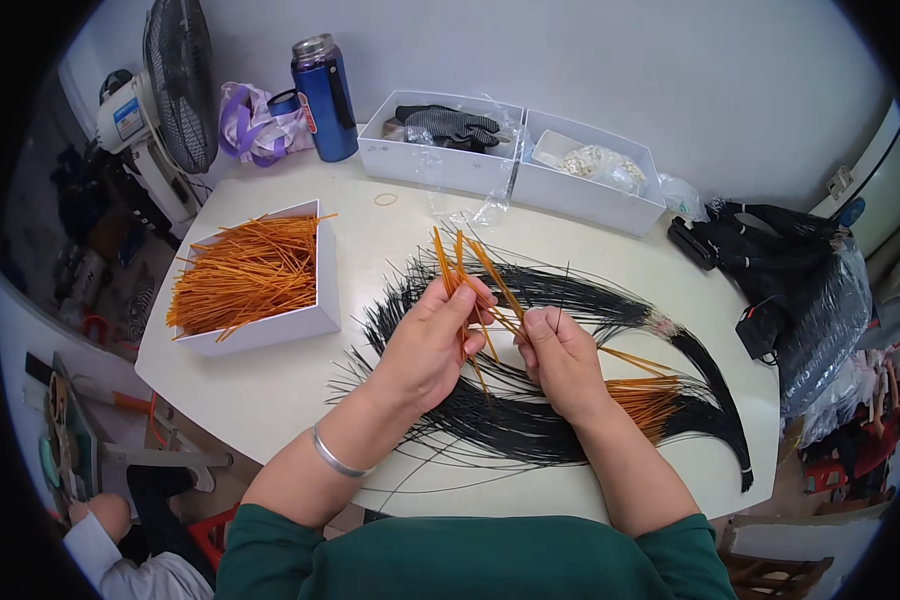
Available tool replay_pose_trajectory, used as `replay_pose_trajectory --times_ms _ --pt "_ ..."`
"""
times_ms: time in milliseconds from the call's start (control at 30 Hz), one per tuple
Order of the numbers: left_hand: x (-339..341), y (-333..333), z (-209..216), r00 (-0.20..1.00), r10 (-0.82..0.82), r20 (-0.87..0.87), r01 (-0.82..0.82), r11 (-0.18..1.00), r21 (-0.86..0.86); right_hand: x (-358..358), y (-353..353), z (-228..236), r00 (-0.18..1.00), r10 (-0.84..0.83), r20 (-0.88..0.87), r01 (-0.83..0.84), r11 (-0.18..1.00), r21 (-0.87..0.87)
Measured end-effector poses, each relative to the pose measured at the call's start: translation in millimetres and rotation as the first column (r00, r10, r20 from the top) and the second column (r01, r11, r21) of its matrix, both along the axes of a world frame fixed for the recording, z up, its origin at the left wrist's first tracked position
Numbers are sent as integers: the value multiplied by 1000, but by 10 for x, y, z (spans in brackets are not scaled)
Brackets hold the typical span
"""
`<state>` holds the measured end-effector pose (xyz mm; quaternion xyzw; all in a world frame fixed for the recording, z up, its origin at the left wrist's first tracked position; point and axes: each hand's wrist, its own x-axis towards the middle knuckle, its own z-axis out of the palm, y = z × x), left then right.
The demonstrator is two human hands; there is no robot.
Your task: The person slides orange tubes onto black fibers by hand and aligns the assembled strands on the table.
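Crossing between two hands above the middle of the pale table (pixel 220 395), a few thin orange tubes (pixel 495 277) are held up in a loose, uneven fan. By the left hand (pixel 425 345) they are pinched, thumb against fingers, with tips poking out above and below. By the right hand (pixel 565 365) the other end of the group is gripped, thumb pressed onto curled fingers, and a thin black strand is seen rising beside that thumb. A silver bangle (pixel 336 459) is worn on the left forearm.

Under the hands, black wires (pixel 490 432) are spread in a big curved bundle, loose ends to the left, gathered and tied at the lower right. Just beyond the right wrist, part of it is covered by an orange bunch (pixel 642 405).

To the left, a white box (pixel 327 275) is heaped with more orange tubes. Along the wall, two more boxes are lined up: dark gloves (pixel 450 124) are laid in one, a clear bag (pixel 605 166) of small pale pieces in the other. A blue bottle (pixel 325 110) is stood nearby, with a fan (pixel 180 85) farther left.
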<state>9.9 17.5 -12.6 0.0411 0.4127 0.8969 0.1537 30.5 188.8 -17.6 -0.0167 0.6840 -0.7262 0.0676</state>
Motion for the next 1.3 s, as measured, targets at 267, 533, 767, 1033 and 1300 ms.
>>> replay_pose_trajectory --times_ms 267,533,767,1033,1300 --pt "93 122 21 995 -82 -58 74 989 -131 9 5 -6 998 -42 -54 38 997 -64" --pt "44 80 32 996 -74 54 70 995 67 -2 85 -32 999 5 35 9 925 -379" --pt "30 114 126 997 -74 38 72 997 34 -55 109 -6 999 37 20 -22 867 -498" --pt "11 184 305 993 -99 60 109 972 -208 -59 137 33 999 26 40 -5 891 -454" --pt "-208 55 454 995 100 16 -96 980 -175 -97 181 -1 999 43 5 -32 810 -585"
